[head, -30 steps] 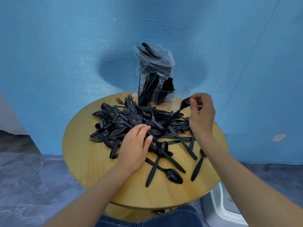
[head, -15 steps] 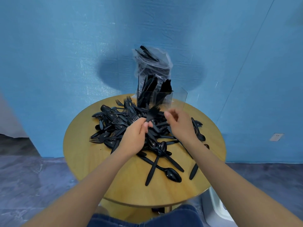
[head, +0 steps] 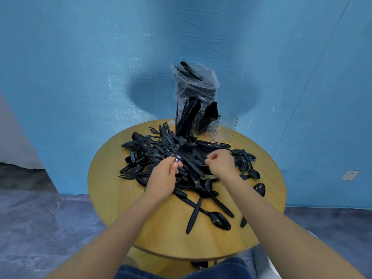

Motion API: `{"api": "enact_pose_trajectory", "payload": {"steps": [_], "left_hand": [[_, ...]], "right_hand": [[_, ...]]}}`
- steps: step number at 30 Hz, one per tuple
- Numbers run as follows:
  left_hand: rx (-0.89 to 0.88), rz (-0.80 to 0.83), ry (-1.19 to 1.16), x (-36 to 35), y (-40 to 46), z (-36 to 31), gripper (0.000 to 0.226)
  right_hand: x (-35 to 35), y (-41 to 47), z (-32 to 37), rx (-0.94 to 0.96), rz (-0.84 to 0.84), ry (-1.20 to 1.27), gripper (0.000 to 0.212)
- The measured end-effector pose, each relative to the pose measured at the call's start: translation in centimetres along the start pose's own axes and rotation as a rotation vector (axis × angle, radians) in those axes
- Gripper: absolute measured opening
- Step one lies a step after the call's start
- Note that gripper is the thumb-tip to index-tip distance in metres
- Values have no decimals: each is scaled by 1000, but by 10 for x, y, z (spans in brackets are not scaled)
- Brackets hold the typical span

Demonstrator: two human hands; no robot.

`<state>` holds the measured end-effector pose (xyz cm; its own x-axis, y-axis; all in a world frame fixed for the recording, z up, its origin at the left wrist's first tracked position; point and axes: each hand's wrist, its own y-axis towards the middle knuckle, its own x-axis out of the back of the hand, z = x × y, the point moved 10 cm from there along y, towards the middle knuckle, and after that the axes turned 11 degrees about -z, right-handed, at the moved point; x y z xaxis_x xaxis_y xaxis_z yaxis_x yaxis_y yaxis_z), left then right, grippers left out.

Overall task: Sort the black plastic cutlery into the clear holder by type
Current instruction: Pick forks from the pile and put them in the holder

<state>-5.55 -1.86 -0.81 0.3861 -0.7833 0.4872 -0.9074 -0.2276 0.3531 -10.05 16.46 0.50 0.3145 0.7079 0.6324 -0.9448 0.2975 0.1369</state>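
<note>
A heap of black plastic cutlery [head: 161, 152] covers the middle of the round wooden table [head: 112, 200]. My left hand [head: 164, 177] pinches the handle of a black fork [head: 184, 150], tines up, just above the heap. My right hand [head: 221, 164] sits close beside it on the pile with curled fingers; whether it holds a piece is hidden. The clear holder [head: 226, 125] stands at the table's far edge. Its left section holds knives, the middle one forks, and the right one looks empty.
A clear plastic bag [head: 195, 81] with more black cutlery leans on the blue wall behind the holder. Loose spoons [head: 219, 219] and knives lie near the table's front edge. A white object [head: 269, 264] stands on the floor at the lower right.
The fork passed from my right hand to my left hand above the heap. My right hand then dropped onto the pile, right of the left hand.
</note>
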Motion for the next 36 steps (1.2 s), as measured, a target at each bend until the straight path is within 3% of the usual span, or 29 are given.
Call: {"api": "enact_pose_trajectory", "payload": {"steps": [7,12,23,29,33,36], "left_hand": [[-26,-18,-6,-3,14,-13,27],[-107,-29,30,-9,32,-41,29],[-373,-90,308,-32,52,-71,29],[-323,-17,392,-39,56,-57,31],[-218,-10,322,-37,60,-51,32],[-155,40,221,-42,61,-52,30]], "right_hand": [[42,20,9,148,-171,-5,15],[60,26,16,220,-160,62,12],[54,36,-20,28,-11,343,22],[49,41,-22,14,28,416,7],[72,41,-7,166,-137,360,4],[83,31,15,338,-167,328,21]]}}
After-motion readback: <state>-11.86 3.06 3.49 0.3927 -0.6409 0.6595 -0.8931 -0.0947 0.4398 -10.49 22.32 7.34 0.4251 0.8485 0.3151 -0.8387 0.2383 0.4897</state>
